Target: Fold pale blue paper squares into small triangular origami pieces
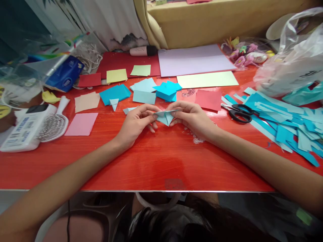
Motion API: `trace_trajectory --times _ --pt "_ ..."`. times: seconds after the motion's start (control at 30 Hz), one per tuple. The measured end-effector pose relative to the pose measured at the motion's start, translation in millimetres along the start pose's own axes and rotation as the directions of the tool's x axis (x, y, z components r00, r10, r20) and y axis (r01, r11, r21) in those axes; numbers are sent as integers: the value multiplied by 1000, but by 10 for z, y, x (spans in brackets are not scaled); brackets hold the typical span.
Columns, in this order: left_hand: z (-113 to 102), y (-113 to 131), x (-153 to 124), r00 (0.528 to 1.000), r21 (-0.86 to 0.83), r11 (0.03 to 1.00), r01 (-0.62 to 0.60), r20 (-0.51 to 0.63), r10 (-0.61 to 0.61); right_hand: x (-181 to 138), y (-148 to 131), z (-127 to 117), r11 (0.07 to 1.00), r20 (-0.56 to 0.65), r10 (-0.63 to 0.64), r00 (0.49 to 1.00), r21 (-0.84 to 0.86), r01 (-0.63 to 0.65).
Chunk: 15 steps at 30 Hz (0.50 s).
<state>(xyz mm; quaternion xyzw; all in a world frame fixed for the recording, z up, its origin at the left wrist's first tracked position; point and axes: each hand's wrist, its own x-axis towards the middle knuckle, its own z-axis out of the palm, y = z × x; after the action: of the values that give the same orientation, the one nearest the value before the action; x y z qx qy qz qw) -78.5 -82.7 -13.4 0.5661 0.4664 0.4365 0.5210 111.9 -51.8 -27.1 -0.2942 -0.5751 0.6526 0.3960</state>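
A small folded light blue paper piece (165, 117) is pinched between both hands just above the red table (156, 161). My left hand (137, 121) grips its left end with thumb and fingers closed. Gripping the right end in the same way is my right hand (193, 116). Behind the hands lie blue paper squares (167, 90), a lighter blue sheet (144, 96), a darker blue stack (115, 94) and two small folded pale triangles (114, 103).
Black scissors (239, 112) lie to the right beside a heap of blue paper strips (285, 124). Red (208, 99), pink (81, 124), tan, yellow and green squares are scattered around. A hairbrush (54, 124), a white device and plastic bags stand at the edges.
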Motion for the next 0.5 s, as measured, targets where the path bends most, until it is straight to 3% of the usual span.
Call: trace_trajectory --times 0.5 --pt "10 8 -11 994 52 998 -34 -103 39 19 -7 17 997 -112 23 993 78 -14"
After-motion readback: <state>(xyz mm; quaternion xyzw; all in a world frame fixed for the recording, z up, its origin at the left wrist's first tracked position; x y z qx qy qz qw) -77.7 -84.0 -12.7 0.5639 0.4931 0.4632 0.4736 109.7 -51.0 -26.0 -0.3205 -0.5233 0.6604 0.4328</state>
